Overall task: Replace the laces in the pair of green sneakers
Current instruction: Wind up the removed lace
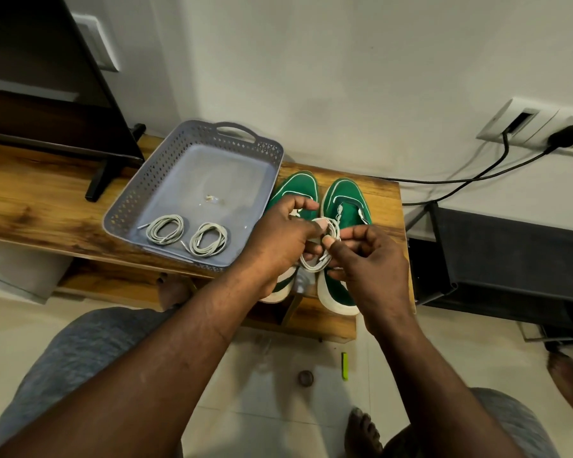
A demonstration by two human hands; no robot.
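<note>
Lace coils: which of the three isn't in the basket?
The white coil held by the left hand and right hand above the green sneakers; the other two coils lie in the grey basket.

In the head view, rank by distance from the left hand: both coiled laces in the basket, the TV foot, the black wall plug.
1. Right coiled lace, in the basket beside the left hand.
2. Left coiled lace, further left in it.
3. TV foot, far left.
4. Black wall plug, far right.

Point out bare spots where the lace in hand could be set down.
Free: tray floor beyond the coiled laces; bench wood left of tray by the TV foot. Crowded: right end, where left hand and right hand hold the lace over the sneakers.
</note>
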